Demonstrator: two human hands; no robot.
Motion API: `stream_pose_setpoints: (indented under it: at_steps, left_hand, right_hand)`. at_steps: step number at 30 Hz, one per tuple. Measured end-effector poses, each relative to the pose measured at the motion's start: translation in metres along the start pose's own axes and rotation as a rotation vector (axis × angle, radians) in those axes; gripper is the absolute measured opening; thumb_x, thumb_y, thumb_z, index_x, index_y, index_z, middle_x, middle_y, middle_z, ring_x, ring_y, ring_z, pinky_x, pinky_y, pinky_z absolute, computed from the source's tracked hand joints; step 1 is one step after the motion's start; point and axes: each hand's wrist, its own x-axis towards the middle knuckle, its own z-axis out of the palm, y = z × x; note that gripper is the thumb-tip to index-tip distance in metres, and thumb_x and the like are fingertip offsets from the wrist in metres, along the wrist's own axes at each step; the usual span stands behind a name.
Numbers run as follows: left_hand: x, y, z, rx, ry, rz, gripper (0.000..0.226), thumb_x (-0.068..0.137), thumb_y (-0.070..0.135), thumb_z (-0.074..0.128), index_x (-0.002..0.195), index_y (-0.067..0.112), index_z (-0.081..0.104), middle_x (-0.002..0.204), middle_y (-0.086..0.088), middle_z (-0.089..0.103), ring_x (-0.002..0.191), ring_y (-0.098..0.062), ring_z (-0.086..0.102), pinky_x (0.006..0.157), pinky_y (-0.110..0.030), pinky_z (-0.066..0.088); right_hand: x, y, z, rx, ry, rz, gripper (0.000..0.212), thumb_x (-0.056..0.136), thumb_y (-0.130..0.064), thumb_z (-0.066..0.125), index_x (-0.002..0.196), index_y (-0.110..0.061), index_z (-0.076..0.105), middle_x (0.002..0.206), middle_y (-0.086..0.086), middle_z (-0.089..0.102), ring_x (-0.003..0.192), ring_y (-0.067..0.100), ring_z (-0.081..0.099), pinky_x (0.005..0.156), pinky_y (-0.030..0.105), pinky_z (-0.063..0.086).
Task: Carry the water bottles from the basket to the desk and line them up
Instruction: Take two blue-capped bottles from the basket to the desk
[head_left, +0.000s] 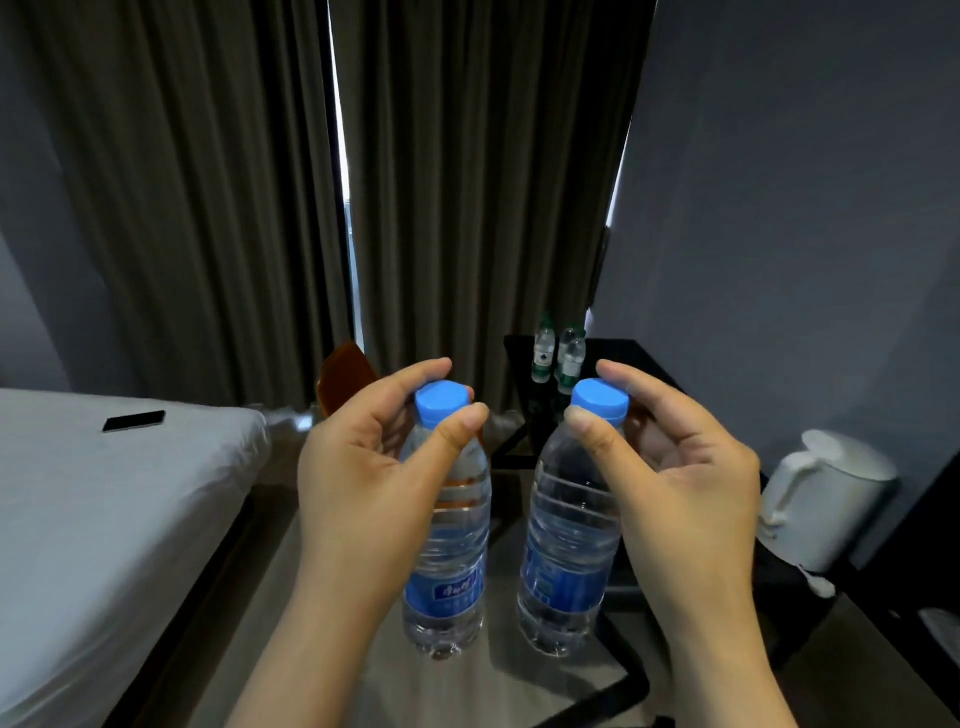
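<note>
Both forearms reach forward from the bottom of the view, bare and roughly mirrored, the left forearm (296, 660) angling in from lower left and the right forearm (727, 654) from lower right. The wrists are held fairly straight. The left hand (358, 478) is raised with its back toward the camera, its thumb (457, 431) and curled index finger (415, 376) pinching the cap end of the left bottle (447, 551). The right hand (680, 483) does the same at equal height, its thumb (589, 431) and bent index finger (631, 382) pinching the top of the right bottle (566, 545). The hands are near each other, not touching, thumbs pointing inward.
</note>
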Motion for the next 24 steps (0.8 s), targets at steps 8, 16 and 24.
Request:
stream_pose_setpoints:
  at_steps: [8, 16, 24]
  left_hand:
    - [0.084, -0.076, 0.040, -0.003, -0.066, -0.043, 0.044, 0.069, 0.046, 0.071, 0.111, 0.032, 0.068, 0.098, 0.012, 0.074, 0.097, -0.006, 0.069, 0.086, -0.037, 0.056]
    - [0.187, -0.148, 0.067, -0.085, -0.171, -0.080, 0.048, 0.066, 0.045, 0.072, 0.110, 0.029, 0.067, 0.098, 0.012, 0.074, 0.093, -0.003, 0.070, 0.083, -0.033, 0.057]
    - [0.264, -0.222, 0.091, -0.041, -0.275, -0.134, 0.046, 0.062, 0.047, 0.070, 0.106, 0.037, 0.066, 0.099, 0.012, 0.074, 0.094, 0.000, 0.068, 0.085, -0.031, 0.058]
  right_hand:
    - [0.075, 0.076, 0.015, -0.056, 0.032, 0.035, 0.037, 0.069, -0.033, 0.075, 0.105, -0.033, 0.071, 0.100, -0.014, 0.074, 0.095, 0.004, 0.070, 0.079, 0.017, 0.055]
    - [0.154, 0.149, 0.052, -0.167, 0.106, 0.047, 0.041, 0.069, -0.034, 0.075, 0.109, -0.032, 0.070, 0.104, -0.010, 0.074, 0.096, 0.005, 0.070, 0.079, 0.018, 0.055]
    - [0.210, 0.211, 0.076, -0.282, 0.150, 0.094, 0.034, 0.067, -0.034, 0.075, 0.099, -0.040, 0.070, 0.099, -0.013, 0.073, 0.092, 0.004, 0.070, 0.076, 0.014, 0.054]
